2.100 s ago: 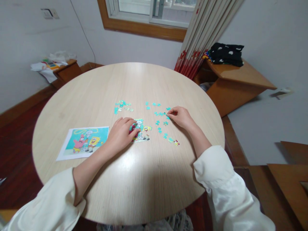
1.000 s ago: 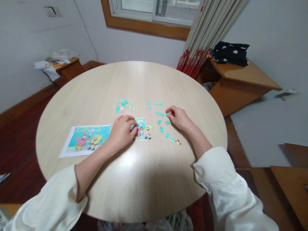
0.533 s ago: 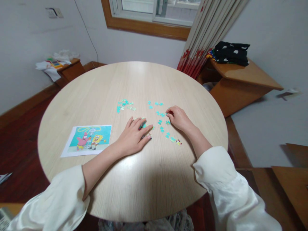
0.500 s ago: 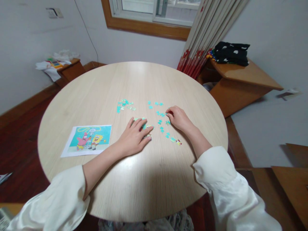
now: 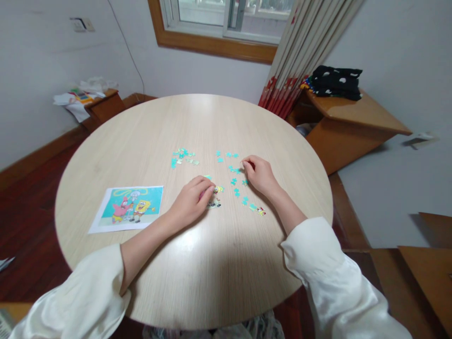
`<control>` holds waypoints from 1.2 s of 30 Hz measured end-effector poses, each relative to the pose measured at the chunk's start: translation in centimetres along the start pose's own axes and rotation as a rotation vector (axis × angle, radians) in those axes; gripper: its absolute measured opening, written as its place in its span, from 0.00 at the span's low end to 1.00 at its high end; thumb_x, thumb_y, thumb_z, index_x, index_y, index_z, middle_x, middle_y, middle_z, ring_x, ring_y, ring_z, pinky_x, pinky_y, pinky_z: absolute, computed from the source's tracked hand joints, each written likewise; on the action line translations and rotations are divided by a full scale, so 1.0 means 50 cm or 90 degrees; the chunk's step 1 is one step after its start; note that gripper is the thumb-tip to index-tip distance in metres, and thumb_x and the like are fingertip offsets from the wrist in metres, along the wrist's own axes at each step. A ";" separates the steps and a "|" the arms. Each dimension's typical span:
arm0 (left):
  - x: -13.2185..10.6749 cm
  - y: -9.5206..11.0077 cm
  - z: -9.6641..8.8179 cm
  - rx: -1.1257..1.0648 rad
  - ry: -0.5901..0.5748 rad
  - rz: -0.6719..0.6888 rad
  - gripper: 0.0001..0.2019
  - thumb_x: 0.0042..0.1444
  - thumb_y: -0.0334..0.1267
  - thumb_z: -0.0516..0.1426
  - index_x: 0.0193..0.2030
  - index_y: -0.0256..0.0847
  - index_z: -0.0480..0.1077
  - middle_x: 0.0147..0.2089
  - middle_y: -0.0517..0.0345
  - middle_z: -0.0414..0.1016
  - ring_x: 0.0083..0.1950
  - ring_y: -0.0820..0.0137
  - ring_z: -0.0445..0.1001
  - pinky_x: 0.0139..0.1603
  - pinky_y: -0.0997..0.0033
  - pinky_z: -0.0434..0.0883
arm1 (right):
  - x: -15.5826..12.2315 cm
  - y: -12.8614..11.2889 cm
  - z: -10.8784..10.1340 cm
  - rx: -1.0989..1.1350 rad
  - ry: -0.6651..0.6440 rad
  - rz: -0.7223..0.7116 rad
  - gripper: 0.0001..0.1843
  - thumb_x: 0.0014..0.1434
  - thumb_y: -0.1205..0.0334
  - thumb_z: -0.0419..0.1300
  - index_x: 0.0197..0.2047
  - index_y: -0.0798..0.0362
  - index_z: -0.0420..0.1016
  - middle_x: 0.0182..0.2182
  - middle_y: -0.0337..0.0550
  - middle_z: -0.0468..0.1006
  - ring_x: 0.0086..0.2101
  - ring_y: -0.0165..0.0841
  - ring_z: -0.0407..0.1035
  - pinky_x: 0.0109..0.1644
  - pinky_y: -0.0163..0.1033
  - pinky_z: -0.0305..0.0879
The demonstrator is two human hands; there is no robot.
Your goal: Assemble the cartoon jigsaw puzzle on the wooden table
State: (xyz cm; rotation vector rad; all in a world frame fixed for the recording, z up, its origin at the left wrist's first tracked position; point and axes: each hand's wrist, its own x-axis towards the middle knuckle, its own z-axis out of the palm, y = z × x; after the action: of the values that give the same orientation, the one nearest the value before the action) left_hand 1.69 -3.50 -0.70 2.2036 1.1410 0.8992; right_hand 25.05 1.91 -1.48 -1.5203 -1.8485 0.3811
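My left hand [image 5: 192, 201] rests over the partly joined jigsaw puzzle [image 5: 213, 204], its fingers curled together. The hand covers the puzzle's left part, and what its fingertips hold, if anything, is hidden. To the right, my right hand [image 5: 260, 175] pinches with thumb and forefinger just above the table; a small puzzle piece [image 5: 242, 165] seems to show at the tips. Loose turquoise puzzle pieces [image 5: 237, 192] lie in a scattered band between the two hands. Beyond my left hand sits a cluster of more pieces [image 5: 181, 153].
A printed cartoon picture [image 5: 126, 207] lies on the left of the round wooden table [image 5: 197, 278]. Past the table stand a small cabinet [image 5: 353, 117] with dark folded cloth [image 5: 335, 82], a curtain [image 5: 300, 56] and a low stand [image 5: 108, 103] with papers.
My left hand's spread fingers have curled inward, uncovering more of the puzzle's lower right part. My right fingertips have lifted slightly from the row of pieces. The view has tilted slightly.
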 end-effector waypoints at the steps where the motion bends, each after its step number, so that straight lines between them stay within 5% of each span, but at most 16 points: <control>1: 0.004 0.003 -0.003 -0.067 0.013 -0.047 0.15 0.64 0.40 0.49 0.33 0.37 0.73 0.35 0.51 0.75 0.39 0.66 0.73 0.46 0.61 0.72 | -0.006 -0.015 0.001 0.046 -0.006 -0.004 0.10 0.62 0.65 0.51 0.31 0.52 0.71 0.30 0.44 0.75 0.33 0.35 0.70 0.42 0.42 0.65; 5: 0.019 0.011 -0.007 -0.447 -0.022 -0.281 0.17 0.61 0.48 0.55 0.29 0.36 0.71 0.24 0.57 0.72 0.26 0.72 0.71 0.33 0.69 0.71 | -0.037 -0.077 0.013 0.151 0.004 -0.120 0.09 0.62 0.64 0.53 0.33 0.52 0.73 0.32 0.44 0.76 0.34 0.34 0.70 0.41 0.41 0.66; 9: 0.024 0.010 -0.003 -0.648 -0.046 -0.369 0.19 0.51 0.51 0.65 0.29 0.33 0.72 0.26 0.54 0.74 0.23 0.74 0.70 0.29 0.71 0.70 | -0.059 -0.113 0.024 0.195 -0.037 -0.242 0.09 0.62 0.65 0.55 0.34 0.50 0.76 0.35 0.44 0.77 0.39 0.34 0.71 0.45 0.42 0.67; 15: 0.022 0.008 -0.006 -0.624 -0.045 -0.351 0.17 0.46 0.48 0.67 0.26 0.35 0.72 0.20 0.60 0.71 0.21 0.76 0.67 0.27 0.73 0.67 | -0.066 -0.115 0.022 0.258 -0.055 -0.240 0.08 0.61 0.65 0.57 0.35 0.48 0.79 0.38 0.44 0.79 0.40 0.34 0.72 0.47 0.44 0.69; 21: 0.021 0.016 -0.013 -0.491 -0.025 -0.278 0.17 0.49 0.50 0.64 0.25 0.37 0.71 0.16 0.63 0.67 0.19 0.77 0.63 0.23 0.74 0.61 | -0.067 -0.110 0.027 0.348 -0.044 -0.094 0.11 0.62 0.56 0.57 0.44 0.48 0.79 0.41 0.46 0.79 0.41 0.34 0.73 0.44 0.42 0.72; 36: 0.022 0.018 -0.016 -0.397 -0.024 -0.251 0.16 0.50 0.50 0.62 0.25 0.38 0.69 0.18 0.63 0.66 0.20 0.77 0.62 0.21 0.76 0.60 | -0.063 -0.110 0.032 0.435 -0.142 -0.010 0.11 0.52 0.54 0.67 0.37 0.51 0.81 0.35 0.44 0.82 0.36 0.33 0.75 0.44 0.43 0.73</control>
State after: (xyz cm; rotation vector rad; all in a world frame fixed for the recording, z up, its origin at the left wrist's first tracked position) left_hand 2.01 -2.93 0.80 1.4298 1.0440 0.8828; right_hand 20.13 -2.18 -0.24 -1.0160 -1.6382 1.0832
